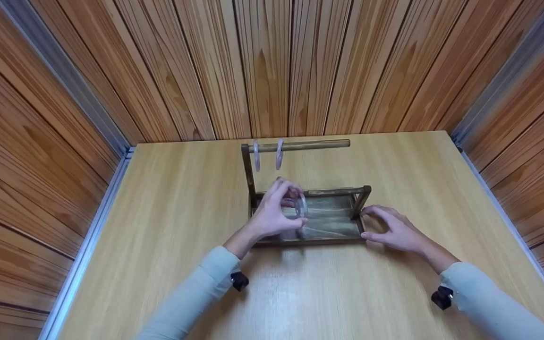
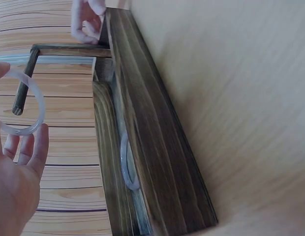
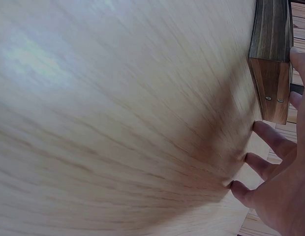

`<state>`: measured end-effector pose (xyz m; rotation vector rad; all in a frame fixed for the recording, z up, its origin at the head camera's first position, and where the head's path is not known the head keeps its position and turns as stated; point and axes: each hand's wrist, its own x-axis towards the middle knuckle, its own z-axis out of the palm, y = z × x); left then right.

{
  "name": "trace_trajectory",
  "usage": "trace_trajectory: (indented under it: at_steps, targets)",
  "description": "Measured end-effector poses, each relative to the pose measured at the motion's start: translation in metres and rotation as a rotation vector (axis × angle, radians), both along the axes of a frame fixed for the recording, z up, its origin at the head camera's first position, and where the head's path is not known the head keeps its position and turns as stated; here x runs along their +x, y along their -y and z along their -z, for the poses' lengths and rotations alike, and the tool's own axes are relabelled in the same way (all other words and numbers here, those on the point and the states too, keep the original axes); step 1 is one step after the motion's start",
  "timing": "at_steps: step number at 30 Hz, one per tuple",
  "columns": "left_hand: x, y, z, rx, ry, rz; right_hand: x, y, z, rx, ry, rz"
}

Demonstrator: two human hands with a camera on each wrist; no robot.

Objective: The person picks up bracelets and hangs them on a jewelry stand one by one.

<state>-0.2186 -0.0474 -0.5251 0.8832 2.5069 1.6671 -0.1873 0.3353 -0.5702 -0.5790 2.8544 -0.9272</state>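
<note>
My left hand (image 1: 276, 210) pinches a translucent pale bangle (image 1: 302, 206) between thumb and fingertips, upright over the tray of a dark wooden jewelry stand (image 1: 310, 241). From the left wrist, that bangle (image 2: 40, 105) overlaps the free end of the stand's bar. Two more bangles hang on the upper bar (image 1: 319, 145): one (image 1: 256, 158) by the post, the other (image 1: 279, 160) slightly to its right. Another bangle (image 2: 125, 160) leans inside the tray. At the stand's right end, my right hand (image 1: 397, 229) holds the end with thumb and index finger; its other fingertips touch the table.
The stand sits on a light wooden table (image 1: 182, 198). A short post (image 1: 361, 202) rises at its right end. Plank walls (image 1: 272, 71) enclose the back and sides, with metal rails (image 1: 88, 259) along the table's side edges.
</note>
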Motion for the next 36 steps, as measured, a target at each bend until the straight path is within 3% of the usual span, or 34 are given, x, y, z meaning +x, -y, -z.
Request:
trace_trajectory:
  at_steps: [6,16,27,36]
  targets:
    - [-0.004,-0.006,-0.002,0.041,0.036,0.008,0.001,0.000,-0.001,-0.001,0.012,0.005]
    - [-0.013,-0.019,-0.006,0.073,0.026,0.007,-0.002,0.000,-0.001,0.000,0.002,-0.003]
    - [-0.020,-0.032,-0.005,-0.009,-0.105,-0.017,0.000,0.000,-0.001,0.004,-0.001,0.002]
    - [-0.023,-0.042,-0.007,-0.045,-0.176,0.017,-0.001,0.000,0.001,-0.002,0.000,-0.006]
